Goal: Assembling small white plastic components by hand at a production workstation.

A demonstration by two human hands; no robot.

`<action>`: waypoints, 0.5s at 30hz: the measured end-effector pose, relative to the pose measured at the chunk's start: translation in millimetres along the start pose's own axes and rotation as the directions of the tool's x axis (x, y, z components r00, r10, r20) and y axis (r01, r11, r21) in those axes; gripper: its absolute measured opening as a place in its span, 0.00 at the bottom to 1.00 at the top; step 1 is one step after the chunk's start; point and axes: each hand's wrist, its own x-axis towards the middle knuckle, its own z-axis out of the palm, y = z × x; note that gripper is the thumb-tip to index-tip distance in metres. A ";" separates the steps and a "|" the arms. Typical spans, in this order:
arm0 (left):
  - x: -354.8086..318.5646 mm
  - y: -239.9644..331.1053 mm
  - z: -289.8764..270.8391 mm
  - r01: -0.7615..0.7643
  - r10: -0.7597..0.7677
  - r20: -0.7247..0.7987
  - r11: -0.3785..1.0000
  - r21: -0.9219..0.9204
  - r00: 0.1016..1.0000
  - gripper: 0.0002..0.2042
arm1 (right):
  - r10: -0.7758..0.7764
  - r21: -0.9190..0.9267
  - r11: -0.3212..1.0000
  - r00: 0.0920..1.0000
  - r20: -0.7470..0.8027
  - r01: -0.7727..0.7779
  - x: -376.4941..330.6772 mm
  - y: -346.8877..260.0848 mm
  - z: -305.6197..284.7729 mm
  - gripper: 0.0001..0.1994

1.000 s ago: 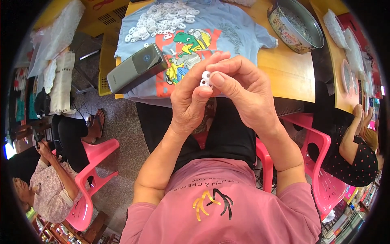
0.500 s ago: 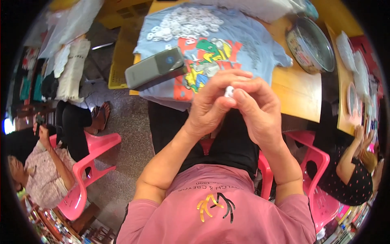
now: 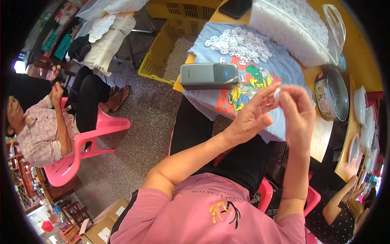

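Observation:
A small white plastic piece (image 3: 277, 94) is pinched between the thumb and fingers of my right hand (image 3: 300, 118). My left hand (image 3: 252, 118) is beside it, thumb apart from the fingers, its fingertips close to the piece. Whether those fingertips touch it, I cannot tell. Both hands are raised over the near edge of a blue printed T-shirt (image 3: 215, 38) spread on the table. Toward the far side of the shirt lies a loose heap of small white pieces with holes (image 3: 243, 44). A grey rectangular device (image 3: 208, 75) with a small blue-lit spot rests at the shirt's left edge.
A large clear bag of white pieces (image 3: 288, 30) and a dark phone (image 3: 235, 7) lie farther back. A round metal tin (image 3: 332, 95) stands on the right. Left of the table is a yellow crate (image 3: 156, 69). People sit on pink chairs (image 3: 95, 134) at both sides.
My left thumb has come away from the white piece, which stays in my right hand. My hands have moved apart. The view has turned left, so the table appears farther right.

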 end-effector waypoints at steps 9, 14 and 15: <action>4.9 -5.8 -2.5 0.111 -0.109 -0.279 0.994 -0.011 0.954 0.24 | -0.164 0.107 0.984 0.966 0.199 0.145 151.8 -21.0 110.4 0.15; 1.8 -2.7 -6.9 0.138 -0.116 -0.260 0.988 0.069 0.959 0.19 | -0.075 -0.193 0.973 0.962 0.261 0.128 172.8 -41.6 118.0 0.14; 2.6 -1.2 -7.2 0.154 -0.126 -0.213 0.981 0.120 0.969 0.17 | -0.061 -0.292 0.946 0.964 0.260 0.138 172.5 -42.5 109.8 0.14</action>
